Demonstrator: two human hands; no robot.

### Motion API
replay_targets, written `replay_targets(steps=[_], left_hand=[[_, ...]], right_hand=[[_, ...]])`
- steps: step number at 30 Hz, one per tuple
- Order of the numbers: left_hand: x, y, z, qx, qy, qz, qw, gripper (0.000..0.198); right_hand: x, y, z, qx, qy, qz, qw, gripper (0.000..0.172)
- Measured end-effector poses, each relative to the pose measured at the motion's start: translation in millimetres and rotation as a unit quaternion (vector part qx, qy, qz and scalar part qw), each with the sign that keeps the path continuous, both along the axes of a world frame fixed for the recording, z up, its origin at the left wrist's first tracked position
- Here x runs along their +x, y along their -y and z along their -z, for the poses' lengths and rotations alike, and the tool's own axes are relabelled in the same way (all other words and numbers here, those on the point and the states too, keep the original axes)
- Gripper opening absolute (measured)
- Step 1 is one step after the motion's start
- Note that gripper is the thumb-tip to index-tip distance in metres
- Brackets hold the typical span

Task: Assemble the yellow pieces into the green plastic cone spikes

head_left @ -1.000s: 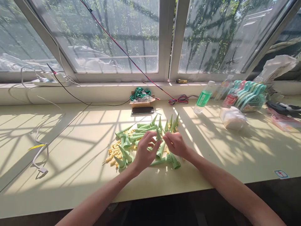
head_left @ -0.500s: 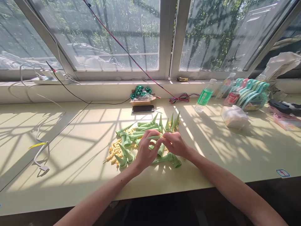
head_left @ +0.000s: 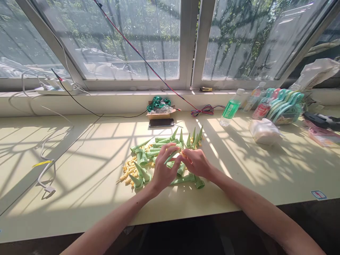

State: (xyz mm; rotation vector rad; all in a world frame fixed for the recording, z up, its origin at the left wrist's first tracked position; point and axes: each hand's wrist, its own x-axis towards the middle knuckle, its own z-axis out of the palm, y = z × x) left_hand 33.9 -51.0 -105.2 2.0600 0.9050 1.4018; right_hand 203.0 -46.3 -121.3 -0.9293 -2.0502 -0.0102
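Observation:
My left hand (head_left: 165, 170) is curled round a green plastic spike (head_left: 171, 157), which lies slanted between thumb and fingers. At the end of that spike my right hand (head_left: 197, 162) is pinched on a small yellow piece (head_left: 182, 153), mostly hidden by the fingertips. Below and around both hands lies a pile of green cone-tipped spikes and tubes, among them a lying tube (head_left: 186, 179) and an upright cone (head_left: 136, 181). Small yellow plastic pieces (head_left: 130, 169) are heaped at the pile's left. Several spikes (head_left: 195, 139) stand point up behind my right hand.
Behind the pile lie a phone (head_left: 161, 122) and a small cardboard box (head_left: 159, 115). A green-labelled bottle (head_left: 231, 109), a tissue pack (head_left: 265, 131) and a drink can (head_left: 261, 111) stand to the right. A white cable (head_left: 47, 177) runs along the left.
The spike in my left hand has tilted more steeply, its free end dropping toward the palm. My right fingers stay at its other end, slightly more curled. The pile looks the same.

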Motion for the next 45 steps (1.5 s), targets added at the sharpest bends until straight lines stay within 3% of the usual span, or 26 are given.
replay_targets(steps=[5,10,23,28,33,36,45], left_hand=[[2.1,1.8,3.6,0.000,0.007,0.027,1.000,0.030],[1.1,0.7,8.1,0.022,-0.023,0.011,0.999,0.034],[2.5,5.4,8.6,0.023,-0.035,0.051,0.998,0.047],[3.7,4.7,10.1,-0.044,0.026,0.066,0.997,0.057],[5.1,0.8,4.8,-0.156,0.099,0.071,0.980,0.021],[5.0,-0.8,-0.7,-0.220,0.106,0.118,0.963,0.036],[4.1,0.2,2.0,-0.239,0.113,0.152,0.953,0.028]], right_hand=[[1.0,-0.4,2.6,0.000,-0.003,0.019,1.000,0.020],[1.3,-0.2,1.4,-0.005,-0.011,0.019,1.000,0.020],[2.5,-2.1,1.7,0.013,-0.040,0.058,0.997,0.036],[4.4,-3.0,1.4,-0.013,-0.098,0.075,0.992,0.034],[6.1,-2.8,1.3,-0.019,-0.130,0.052,0.990,0.030],[5.8,-1.8,1.5,-0.011,-0.112,0.013,0.994,0.026],[7.1,-0.6,2.0,-0.034,-0.106,-0.016,0.994,0.023]])
